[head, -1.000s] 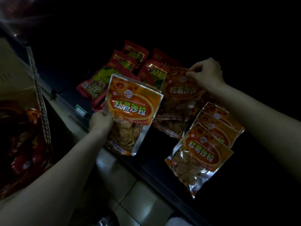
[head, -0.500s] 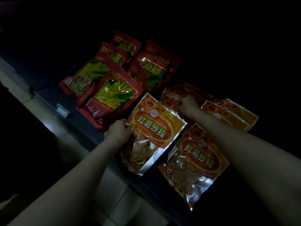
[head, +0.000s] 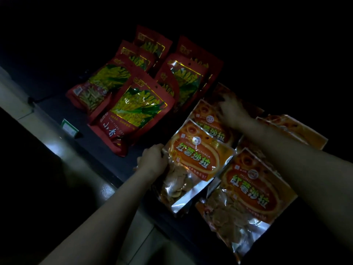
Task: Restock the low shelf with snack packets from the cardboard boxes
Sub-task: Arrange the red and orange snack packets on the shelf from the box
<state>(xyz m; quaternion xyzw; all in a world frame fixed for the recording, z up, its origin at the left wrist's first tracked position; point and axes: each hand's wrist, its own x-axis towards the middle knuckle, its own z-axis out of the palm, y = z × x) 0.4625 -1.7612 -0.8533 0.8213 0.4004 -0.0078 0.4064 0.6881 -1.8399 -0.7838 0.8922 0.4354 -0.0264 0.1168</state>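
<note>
Since earlier frame, orange foil snack packet (head: 198,159) lowered onto dark low shelf (head: 57,109), overlapping second orange packet behind. Left of it: red packets with green-yellow print (head: 133,113), stacked leaning, faces outward. Left hand (head: 152,159) fingers curled on orange packet's left edge, steadying. Right hand (head: 231,109), behind, blurred; fingers appear spread on rear packets. Room dim; pale tiled floor (head: 86,169) below shelf.

A small green-and-white price tag (head: 69,129) sits on the front edge of the dark unit, tilted. Below it runs a floor of pale square tiles (head: 84,169) with dark grout lines, one patch catching a bright glare.
</note>
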